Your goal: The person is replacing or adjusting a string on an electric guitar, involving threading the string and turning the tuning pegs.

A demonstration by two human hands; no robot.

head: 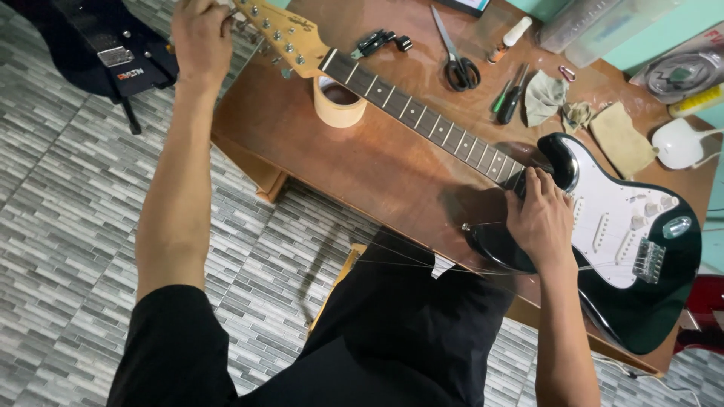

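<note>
Here the guitar [603, 226] lies flat on the brown worktop [377, 166], long axis running diagonally: headstock [283, 34] at upper left, black body with white plate at lower right. The neck [422, 113] rests across a roll of tape [338, 102] just behind the headstock.

Left hand [200, 38] is at the headstock end, grip closed around something pale by the tuning pegs (top of frame cuts it off, so what it pinches cannot be told). Right hand [539, 218] is at the opposite end, palm down, fingers spread flat where neck meets body; it presses there, grasping nothing.

So each hand covers one end of the axis. Loose strings [422, 260] trail off the body toward the person's lap. Scissors [456, 60] and screwdrivers [509, 98] lie beyond the neck, nearer the right hand, apart from both.
</note>
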